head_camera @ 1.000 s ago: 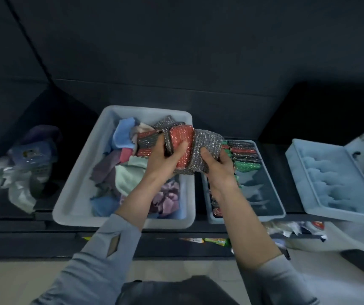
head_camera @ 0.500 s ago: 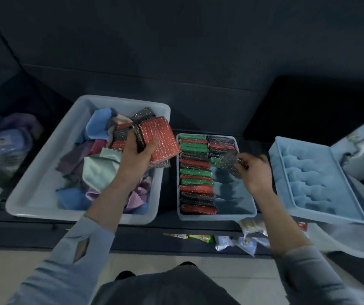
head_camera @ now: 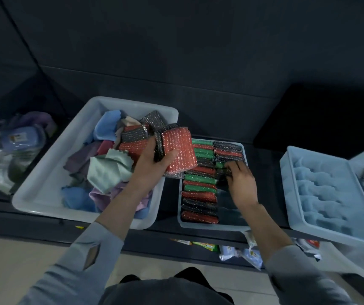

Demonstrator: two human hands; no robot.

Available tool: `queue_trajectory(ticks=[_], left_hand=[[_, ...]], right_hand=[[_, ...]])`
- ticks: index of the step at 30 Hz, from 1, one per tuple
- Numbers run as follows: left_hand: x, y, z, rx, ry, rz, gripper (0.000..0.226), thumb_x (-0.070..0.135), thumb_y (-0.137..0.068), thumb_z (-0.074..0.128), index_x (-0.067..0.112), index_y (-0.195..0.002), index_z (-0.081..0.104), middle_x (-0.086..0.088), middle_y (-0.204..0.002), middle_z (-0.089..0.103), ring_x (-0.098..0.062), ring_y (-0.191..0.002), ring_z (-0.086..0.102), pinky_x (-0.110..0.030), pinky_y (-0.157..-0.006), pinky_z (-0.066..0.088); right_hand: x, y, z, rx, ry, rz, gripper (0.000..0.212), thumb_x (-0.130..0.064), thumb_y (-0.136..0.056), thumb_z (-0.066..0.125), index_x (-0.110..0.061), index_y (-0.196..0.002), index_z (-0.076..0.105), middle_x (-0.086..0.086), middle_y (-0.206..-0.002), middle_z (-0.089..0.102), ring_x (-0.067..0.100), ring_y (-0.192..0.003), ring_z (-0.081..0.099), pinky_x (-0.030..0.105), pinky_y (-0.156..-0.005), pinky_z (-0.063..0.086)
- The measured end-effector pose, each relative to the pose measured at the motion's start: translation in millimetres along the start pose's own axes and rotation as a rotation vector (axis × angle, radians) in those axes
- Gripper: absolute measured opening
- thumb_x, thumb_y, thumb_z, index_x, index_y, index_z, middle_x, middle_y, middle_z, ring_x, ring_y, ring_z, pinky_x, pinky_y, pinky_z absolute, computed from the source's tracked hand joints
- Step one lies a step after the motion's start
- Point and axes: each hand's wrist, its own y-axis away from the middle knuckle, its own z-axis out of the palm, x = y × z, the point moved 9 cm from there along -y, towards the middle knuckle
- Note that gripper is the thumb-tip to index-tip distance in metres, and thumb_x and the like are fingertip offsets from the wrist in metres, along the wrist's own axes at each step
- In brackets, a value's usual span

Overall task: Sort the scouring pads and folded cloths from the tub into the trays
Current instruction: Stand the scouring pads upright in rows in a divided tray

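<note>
The grey tub [head_camera: 42, 186] at the left holds crumpled folded cloths [head_camera: 108, 170] and some scouring pads [head_camera: 152, 121]. My left hand [head_camera: 152, 164] grips a small stack of pads, a red pad [head_camera: 178, 150] on top, over the tub's right rim. The pad tray [head_camera: 211, 226] in the middle holds a full left column of red, green and grey pads [head_camera: 199, 190] and a short right column at the far end. My right hand [head_camera: 241, 183] pinches a grey pad [head_camera: 221, 172] down at the near end of that right column.
A light blue moulded tray [head_camera: 330, 194] lies at the right, tilted over a white tub [head_camera: 352, 267]. Packets [head_camera: 240, 252] hang on the shelf below the front edge. A bag of wrapped items [head_camera: 20, 139] sits at the far left. Dark wall behind.
My right hand has carried the grey pad from above the tray down into its right column. My left hand keeps the rest of the stack over the tub's right rim.
</note>
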Motion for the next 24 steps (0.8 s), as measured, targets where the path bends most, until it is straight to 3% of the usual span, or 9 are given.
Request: queue_trajectory(ticks=[3, 4, 7, 10, 12, 15, 18, 21, 24], left_hand=[[6.4, 1.2, 13.4, -0.045, -0.048, 0.013, 0.034, 0.040, -0.090, 0.063, 0.040, -0.120, 0.047, 0.022, -0.112, 0.061, 0.005, -0.104, 0.055, -0.030, -0.096, 0.043], [7.5, 1.7, 18.4, -0.061, -0.062, 0.013, 0.034, 0.040, -0.090, 0.064, 0.039, -0.121, 0.048, 0.022, -0.111, 0.061, 0.006, -0.104, 0.055, -0.029, -0.095, 0.044], [10.5, 1.3, 32.8, -0.106, -0.088, 0.035, 0.049, 0.053, -0.087, 0.062, 0.036, -0.130, 0.046, 0.016, -0.122, 0.061, -0.002, -0.113, 0.057, -0.034, -0.101, 0.044], [14.4, 3.2, 42.9, -0.134, -0.115, 0.020, 0.067, 0.073, -0.086, 0.045, 0.035, -0.141, 0.036, 0.008, -0.141, 0.050, -0.013, -0.129, 0.047, -0.046, -0.110, 0.037], [16.8, 4.7, 43.8, -0.136, -0.117, 0.026, 0.051, 0.061, -0.095, 0.038, 0.034, -0.138, 0.038, 0.009, -0.139, 0.049, -0.013, -0.129, 0.046, -0.046, -0.112, 0.035], [9.5, 0.9, 37.6, -0.108, -0.141, 0.009, 0.056, 0.053, -0.097, 0.042, 0.031, -0.147, 0.030, 0.008, -0.144, 0.045, -0.013, -0.133, 0.041, -0.046, -0.114, 0.031], [0.0, -1.6, 26.3, -0.044, -0.129, -0.068, 0.060, 0.051, -0.095, 0.046, 0.030, -0.149, 0.029, 0.008, -0.145, 0.044, -0.013, -0.133, 0.040, -0.042, -0.116, 0.028], [-7.4, -5.1, 19.2, -0.011, -0.018, -0.104, 0.050, 0.042, -0.083, 0.049, 0.054, -0.131, 0.041, 0.004, -0.136, 0.055, -0.022, -0.124, 0.052, -0.052, -0.107, 0.039], [-10.5, -8.6, 16.5, -0.008, 0.025, -0.128, 0.060, 0.041, -0.075, 0.048, 0.049, -0.134, 0.039, 0.004, -0.134, 0.055, -0.024, -0.121, 0.054, -0.053, -0.103, 0.043]], right_hand=[[-21.7, -5.4, -38.2, 0.133, -0.300, 0.031, 0.016, -0.013, -0.090, 0.066, -0.013, -0.107, 0.064, 0.002, -0.107, 0.062, 0.015, -0.085, 0.062, 0.028, -0.075, 0.052], [-31.0, -7.7, -45.0, 0.105, -0.452, 0.071, 0.016, -0.024, -0.094, 0.062, -0.015, -0.106, 0.065, -0.002, -0.104, 0.064, 0.010, -0.087, 0.061, 0.021, -0.077, 0.050], [-64.3, -7.7, -35.9, -0.208, -0.839, 0.227, 0.032, -0.043, -0.092, 0.061, -0.018, -0.110, 0.065, -0.008, -0.102, 0.066, 0.004, -0.092, 0.062, 0.017, -0.083, 0.049], [-74.7, -1.6, -30.9, -0.280, -1.073, 0.339, 0.022, -0.028, -0.087, 0.072, -0.016, -0.104, 0.066, -0.003, -0.095, 0.068, 0.005, -0.086, 0.065, 0.020, -0.078, 0.053], [-70.7, 2.5, -28.3, -0.257, -1.208, 0.420, 0.020, -0.020, -0.085, 0.074, -0.017, -0.103, 0.066, 0.002, -0.100, 0.070, 0.011, -0.091, 0.068, 0.024, -0.082, 0.055], [-52.8, 7.4, -26.4, -0.222, -1.319, 0.508, 0.016, -0.017, -0.087, 0.071, -0.018, -0.102, 0.064, 0.001, -0.098, 0.070, 0.014, -0.090, 0.068, 0.028, -0.081, 0.054], [-0.7, 8.4, -43.3, -0.053, -1.118, 0.542, 0.009, -0.022, -0.090, 0.068, -0.024, -0.098, 0.064, -0.005, -0.098, 0.071, 0.013, -0.091, 0.068, 0.031, -0.083, 0.053], [40.1, 6.7, -67.9, 0.041, -0.590, 0.344, 0.012, -0.019, -0.089, 0.069, -0.022, -0.100, 0.063, -0.006, -0.092, 0.071, 0.017, -0.085, 0.067, 0.038, -0.079, 0.055], [40.9, 8.6, -66.4, 0.020, -0.133, 0.140, 0.018, -0.019, -0.083, 0.074, -0.020, -0.100, 0.069, 0.000, -0.088, 0.073, 0.027, -0.091, 0.059, 0.036, -0.075, 0.052]])
